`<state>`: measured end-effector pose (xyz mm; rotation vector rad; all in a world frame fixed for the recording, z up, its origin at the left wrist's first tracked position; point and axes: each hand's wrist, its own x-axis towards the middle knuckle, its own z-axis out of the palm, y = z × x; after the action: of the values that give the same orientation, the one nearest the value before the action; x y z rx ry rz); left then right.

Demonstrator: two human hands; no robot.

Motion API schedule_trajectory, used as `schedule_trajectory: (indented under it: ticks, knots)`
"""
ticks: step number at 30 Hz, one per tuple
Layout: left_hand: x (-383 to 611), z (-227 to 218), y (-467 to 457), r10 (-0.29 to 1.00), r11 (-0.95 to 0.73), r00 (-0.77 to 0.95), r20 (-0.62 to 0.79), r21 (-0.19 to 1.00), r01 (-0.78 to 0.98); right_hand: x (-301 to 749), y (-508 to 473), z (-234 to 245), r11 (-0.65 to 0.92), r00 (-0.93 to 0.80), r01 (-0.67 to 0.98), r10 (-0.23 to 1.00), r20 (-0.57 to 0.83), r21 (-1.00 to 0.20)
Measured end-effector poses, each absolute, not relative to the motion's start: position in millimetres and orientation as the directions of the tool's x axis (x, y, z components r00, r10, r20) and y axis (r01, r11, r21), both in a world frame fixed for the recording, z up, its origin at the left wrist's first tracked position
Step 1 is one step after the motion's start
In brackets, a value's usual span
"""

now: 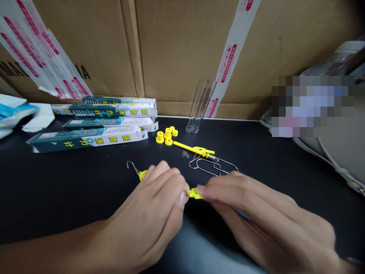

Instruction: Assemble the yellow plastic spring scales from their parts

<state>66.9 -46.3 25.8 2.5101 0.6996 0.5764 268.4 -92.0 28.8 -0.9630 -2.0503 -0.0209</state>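
Observation:
My left hand (159, 205) is closed around a spring scale part; its yellow plastic end (142, 175) and a wire hook (131, 166) stick out past the knuckles. Most of that part is hidden in my fist. Between thumb and fingers, my right hand (262, 213) pinches a small yellow plastic piece (195, 193). A bit of metal shows where this piece meets my left thumb. Just beyond my hands lie a yellow rod (185, 146) with a spring at its end, bent wire hooks (207, 160) and small loose springs (185, 154).
Several yellow caps and rings (160, 137) sit behind my hands. Clear tubes (199, 110) stand upright near a cardboard box (176, 49). Green-and-white cartons (88, 139) lie at the left. A white bag (333, 152) and a blurred item are at the right of the black table (71, 182).

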Motion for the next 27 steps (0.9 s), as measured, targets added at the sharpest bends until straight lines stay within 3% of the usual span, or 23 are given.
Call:
schedule_trajectory:
  ticks: [6,11,20,24,27]
  knots:
    - [68.5,27.1,-42.7,0.564,-0.771,0.784,0.259,0.505,0.388,268.8,-91.1,28.3,0.713,-0.376,0.651,0.601,0.705,-0.261]
    - [67.2,22.3,-38.6,0.541,-0.793,0.791,0.287,0.486,0.366,266.9,-86.4,18.4,0.696,-0.279,0.649,0.594,0.754,-0.308]
    - [66.8,21.6,-26.9,0.490,-0.813,0.829,0.270,0.483,0.324,268.7,-80.8,15.1,0.728,-0.278,0.595,0.583,0.763,-0.340]
    - [67.2,20.4,-19.7,0.445,-0.860,0.838,0.316,0.411,0.301,267.9,-71.2,7.4,0.697,-0.205,0.537,0.655,0.728,-0.476]
    - [68.0,17.3,-13.3,0.401,-0.902,0.849,0.345,0.309,0.301,269.3,-62.0,1.8,0.720,-0.219,0.505,0.641,0.736,-0.476]
